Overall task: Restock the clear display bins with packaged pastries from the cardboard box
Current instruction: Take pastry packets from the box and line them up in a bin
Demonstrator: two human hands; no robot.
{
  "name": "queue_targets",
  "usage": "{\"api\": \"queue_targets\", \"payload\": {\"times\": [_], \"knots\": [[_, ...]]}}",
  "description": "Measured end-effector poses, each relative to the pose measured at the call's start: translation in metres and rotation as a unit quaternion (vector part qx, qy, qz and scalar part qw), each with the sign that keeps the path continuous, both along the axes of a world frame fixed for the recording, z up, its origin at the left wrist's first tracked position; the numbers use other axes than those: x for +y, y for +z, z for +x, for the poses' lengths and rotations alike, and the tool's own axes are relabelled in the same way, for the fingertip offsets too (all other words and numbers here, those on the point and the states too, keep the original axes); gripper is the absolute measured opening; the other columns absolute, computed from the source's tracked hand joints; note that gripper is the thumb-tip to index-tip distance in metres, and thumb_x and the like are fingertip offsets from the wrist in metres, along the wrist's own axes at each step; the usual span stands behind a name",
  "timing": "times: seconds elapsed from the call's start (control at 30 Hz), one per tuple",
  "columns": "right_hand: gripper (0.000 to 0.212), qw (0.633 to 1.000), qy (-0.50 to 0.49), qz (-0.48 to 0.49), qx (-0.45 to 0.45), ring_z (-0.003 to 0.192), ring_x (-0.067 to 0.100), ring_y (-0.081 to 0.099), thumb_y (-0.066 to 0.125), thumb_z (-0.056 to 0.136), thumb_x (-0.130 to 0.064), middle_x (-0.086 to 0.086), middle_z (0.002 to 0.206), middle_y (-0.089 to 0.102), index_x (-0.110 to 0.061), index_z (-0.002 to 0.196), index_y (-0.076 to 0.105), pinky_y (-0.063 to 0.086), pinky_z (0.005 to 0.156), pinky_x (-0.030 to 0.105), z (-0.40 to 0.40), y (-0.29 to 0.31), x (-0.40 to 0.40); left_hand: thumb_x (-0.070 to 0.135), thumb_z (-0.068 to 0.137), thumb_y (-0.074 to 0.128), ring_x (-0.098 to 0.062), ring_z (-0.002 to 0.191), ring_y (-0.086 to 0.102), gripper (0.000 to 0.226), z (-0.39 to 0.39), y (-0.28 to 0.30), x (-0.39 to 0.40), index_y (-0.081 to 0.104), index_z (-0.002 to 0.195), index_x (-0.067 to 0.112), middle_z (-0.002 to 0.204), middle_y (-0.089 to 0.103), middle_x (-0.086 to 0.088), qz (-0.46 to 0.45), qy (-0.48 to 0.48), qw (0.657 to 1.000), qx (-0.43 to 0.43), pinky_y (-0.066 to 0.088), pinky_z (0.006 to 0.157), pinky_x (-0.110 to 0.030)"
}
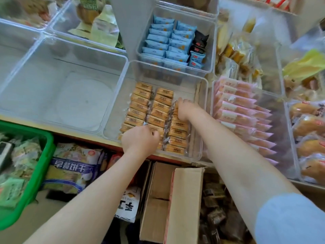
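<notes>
Tidying rows in the clear bin (202,120): your left hand (140,140) and right hand (184,110) curl on wrapped pastries (139,106). Light, crushable, slick film; pinch the short ends.

Two bare forearms reach forward and down from the bottom of the view, angling toward each other. The left hand (140,138) is nearer, knuckles up, fingers curled under. The right hand (184,110) stretches farther ahead, fingers bent downward. A pale blue sleeve (290,219) covers the right upper arm.
</notes>
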State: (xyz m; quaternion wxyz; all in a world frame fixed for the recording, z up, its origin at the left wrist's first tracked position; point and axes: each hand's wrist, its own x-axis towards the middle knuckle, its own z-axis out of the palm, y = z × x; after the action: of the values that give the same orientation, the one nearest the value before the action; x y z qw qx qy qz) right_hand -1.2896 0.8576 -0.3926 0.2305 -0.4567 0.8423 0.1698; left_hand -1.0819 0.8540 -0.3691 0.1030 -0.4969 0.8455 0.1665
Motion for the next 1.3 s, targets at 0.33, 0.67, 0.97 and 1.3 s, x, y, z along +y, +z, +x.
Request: {"api": "queue_targets", "payload": {"times": [0.33, 0.67, 0.97, 1.3], "knots": [[0.033, 0.948, -0.124, -0.195, -0.219, 0.117, 0.019, 0.055, 0.044, 0.102, -0.017, 0.006, 0.131, 0.059, -0.009, 0.128, 0.062, 0.046, 0.095, 0.032, 0.064, 0.108, 0.096, 0.046, 0.098, 0.04, -0.019, 0.07, 0.058, 0.038, 0.003, 0.014, 0.006, 0.058, 0.081, 0.017, 0.079, 0.064, 0.002, 0.037, 0.009, 0.999, 0.016, 0.046, 0.059, -0.028], [0.02, 0.753, -0.497, -0.428, 0.04, 0.11, 0.019, 0.05, 0.053, 0.096, -0.016, 0.003, 0.117, 0.051, -0.013, 0.115, 0.061, 0.042, 0.096, 0.028, 0.099, 0.101, 0.344, 0.031, 0.099, 0.054, -0.018, 0.108, 0.058, 0.03, -0.087, 0.103, 0.171, 0.06, 0.128, 0.026, 0.116, 0.062, 0.005, 0.147, -0.237, 0.9, 0.335, 0.047, 0.089, -0.035], [0.074, 0.75, -0.62, -0.23, 0.015, 0.149, 0.032, 0.017, 0.059, 0.097, -0.01, 0.013, 0.16, 0.019, -0.015, 0.158, 0.018, 0.033, 0.115, 0.046, 0.094, 0.041, 0.447, 0.048, 0.09, 0.057, -0.033, 0.142, 0.031, 0.086, -0.084, 0.052, 0.21, 0.013, 0.158, 0.018, 0.151, 0.038, -0.011, -0.091, -0.459, 0.873, 0.134, 0.02, 0.118, -0.051], [0.067, 0.684, -0.643, -0.3, -0.167, 0.126, 0.029, 0.048, 0.067, 0.09, -0.035, 0.01, 0.138, 0.046, -0.011, 0.143, 0.033, 0.046, 0.098, 0.042, 0.104, 0.071, 0.433, 0.05, 0.092, 0.056, -0.028, 0.149, 0.022, 0.082, -0.084, 0.066, 0.207, 0.015, 0.159, 0.024, 0.161, 0.029, -0.005, -0.003, -0.441, 0.888, 0.132, 0.008, 0.124, -0.048]]}}
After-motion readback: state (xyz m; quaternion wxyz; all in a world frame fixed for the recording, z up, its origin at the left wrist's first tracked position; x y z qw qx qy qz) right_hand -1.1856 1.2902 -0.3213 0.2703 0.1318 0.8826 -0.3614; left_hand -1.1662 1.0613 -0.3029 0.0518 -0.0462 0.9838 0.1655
